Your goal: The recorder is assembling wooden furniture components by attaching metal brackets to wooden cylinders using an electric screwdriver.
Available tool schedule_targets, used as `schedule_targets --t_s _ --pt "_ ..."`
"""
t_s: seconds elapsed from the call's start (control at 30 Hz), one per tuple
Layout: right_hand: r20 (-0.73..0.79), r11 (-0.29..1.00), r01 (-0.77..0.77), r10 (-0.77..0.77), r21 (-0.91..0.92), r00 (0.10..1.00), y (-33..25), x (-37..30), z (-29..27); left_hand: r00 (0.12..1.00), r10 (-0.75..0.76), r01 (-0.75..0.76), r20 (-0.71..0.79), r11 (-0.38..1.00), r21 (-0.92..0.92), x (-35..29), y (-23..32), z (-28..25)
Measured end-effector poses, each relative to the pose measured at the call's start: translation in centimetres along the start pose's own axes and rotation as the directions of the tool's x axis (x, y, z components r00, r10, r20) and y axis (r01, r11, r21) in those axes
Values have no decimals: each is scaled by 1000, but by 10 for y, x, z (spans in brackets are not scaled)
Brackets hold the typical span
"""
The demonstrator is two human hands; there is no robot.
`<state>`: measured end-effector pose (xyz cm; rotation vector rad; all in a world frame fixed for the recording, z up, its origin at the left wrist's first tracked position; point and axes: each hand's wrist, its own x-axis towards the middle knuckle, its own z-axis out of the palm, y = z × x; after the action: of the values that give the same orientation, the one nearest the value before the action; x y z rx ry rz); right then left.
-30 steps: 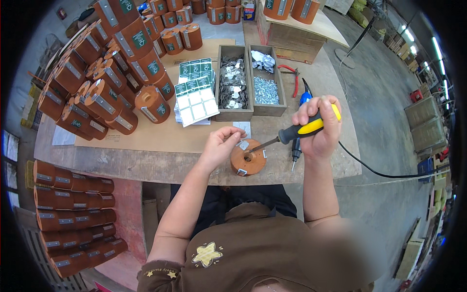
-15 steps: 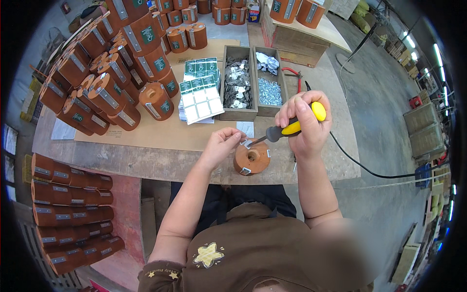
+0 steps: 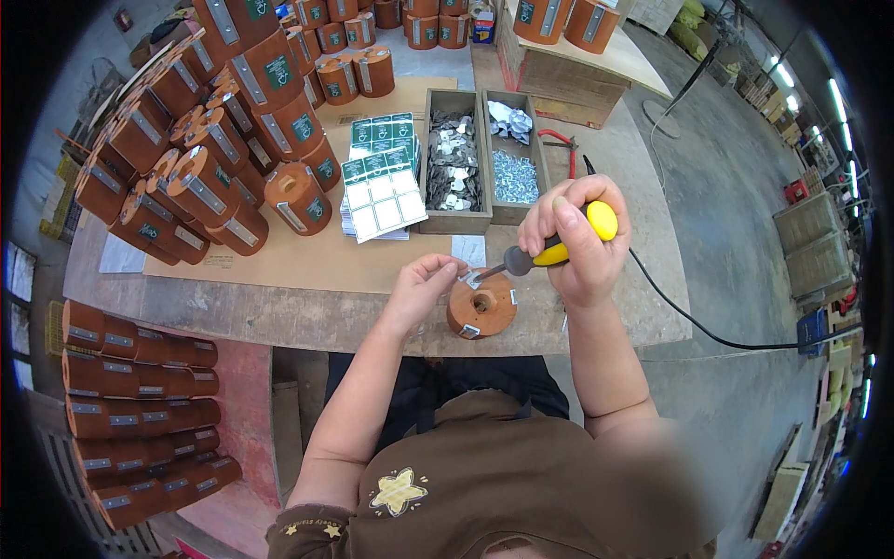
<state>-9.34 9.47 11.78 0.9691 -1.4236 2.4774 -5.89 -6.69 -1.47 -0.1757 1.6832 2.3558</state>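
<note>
An orange-brown cylinder [image 3: 498, 303] with a hole in the middle stands near the table's front edge, with small metal pieces fixed around its top. My right hand [image 3: 589, 265] is wrapped round the yellow and dark grey handle of a screwdriver [image 3: 520, 261]. Its shaft slants down to the left, and the tip meets a small metal bracket [image 3: 471, 279] on the cylinder's far left rim. My left hand [image 3: 419, 291] pinches at that bracket with thumb and forefinger, beside the screwdriver tip. A screw under the tip is too small to make out.
Beyond the cylinder, one wooden box [image 3: 428, 177] holds flat metal pieces, another [image 3: 515, 216] screws. Sticker sheets [image 3: 384, 203] lie left of them, red-handled pliers [image 3: 570, 149] right. Stacked cylinders [image 3: 265, 70] crowd the left. A black cable [image 3: 689, 320] crosses the right edge.
My right hand and the screwdriver have shifted slightly left, with the handle turned a little. The left hand stays at the bracket, and the cylinder stands in the same place.
</note>
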Motion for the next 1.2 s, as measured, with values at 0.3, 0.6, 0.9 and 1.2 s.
schedule_targets --t_s 0.3,0.6,0.9,1.2 --pt "16 1000 -5 6 -8 1000 -2 -2 5 996 86 -86 -24 996 -17 -4 -8 4" --pt "176 990 -77 55 122 983 -2 9 -3 992 124 -124 15 992 -21 -4 8 -10" --pt "451 981 -193 187 -34 873 3 24 8 942 332 -335 55 941 46 -21 46 -5" --pt "431 976 -205 218 -78 876 6 27 9 933 280 -349 226 859 374 -16 42 24"
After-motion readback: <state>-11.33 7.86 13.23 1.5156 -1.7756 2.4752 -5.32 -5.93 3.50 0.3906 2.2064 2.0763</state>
